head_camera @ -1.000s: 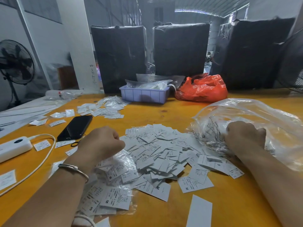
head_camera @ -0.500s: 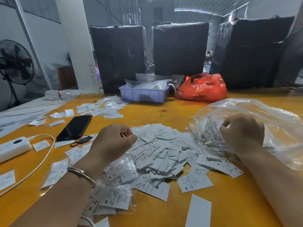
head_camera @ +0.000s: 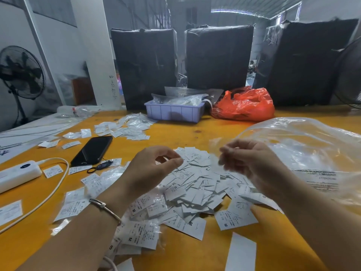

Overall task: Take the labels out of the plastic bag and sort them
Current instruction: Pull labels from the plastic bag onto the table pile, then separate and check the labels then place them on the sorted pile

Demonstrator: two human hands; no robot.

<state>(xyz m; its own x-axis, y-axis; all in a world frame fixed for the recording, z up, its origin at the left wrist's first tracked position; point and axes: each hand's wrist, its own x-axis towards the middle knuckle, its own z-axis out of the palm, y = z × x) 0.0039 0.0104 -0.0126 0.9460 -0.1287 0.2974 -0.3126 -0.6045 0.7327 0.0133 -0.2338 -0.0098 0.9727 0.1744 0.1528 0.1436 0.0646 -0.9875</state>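
**Fingers raised over label heap**

Fingers of the right hand are curled and blurred at centre frame; whether they pinch anything cannot be told. The left hand hangs beside it, fingers loosely bent, thumb out, holding nothing visible. Both are above the labels, heaped at centre of the yellow bench. The plastic bag lies at right, just beside the right hand. A phone lies at left.
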